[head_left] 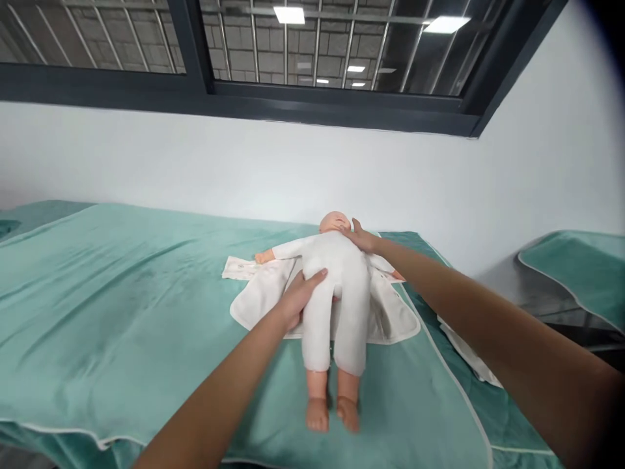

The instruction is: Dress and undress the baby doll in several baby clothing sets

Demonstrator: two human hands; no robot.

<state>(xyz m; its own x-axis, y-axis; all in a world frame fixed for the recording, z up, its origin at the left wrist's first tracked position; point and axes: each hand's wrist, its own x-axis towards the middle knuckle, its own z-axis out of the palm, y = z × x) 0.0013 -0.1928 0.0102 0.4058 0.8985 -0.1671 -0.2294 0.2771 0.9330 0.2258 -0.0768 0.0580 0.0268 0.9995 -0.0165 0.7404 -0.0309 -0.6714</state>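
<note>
Head view: 2 bare hands are at a doll [336, 260] in a white suit, which lies on a green sheet [146, 299].
Left hand [299, 298]: it holds the doll at the hip and upper thigh, the thumb pressed on top of the white cloth. The other fingers go under the leg and are mostly hidden.
Right hand [360, 237]: open, with the thumb raised and apart. Its fingers touch the doll beside the head, near the neck and shoulder; what the fingertips do exactly, I cannot tell.
Left forearm: it comes from the bottom edge and slants up to the right.
Right forearm: it enters from the lower right corner and reaches up to the left, farther than the left one, passing over the doll's outstretched arm on that side.
Doll's pose: head toward the white wall [244, 169], 2 arms spread to the sides, 2 bare feet toward the camera.
White garment [261, 301]: spread open beneath the doll, showing at both sides.
Right side: a white cloth [471, 353] lies beside the sheet's edge.
Above the wall: a window [336, 107] with dark frame, metal bars behind the glass.
</note>
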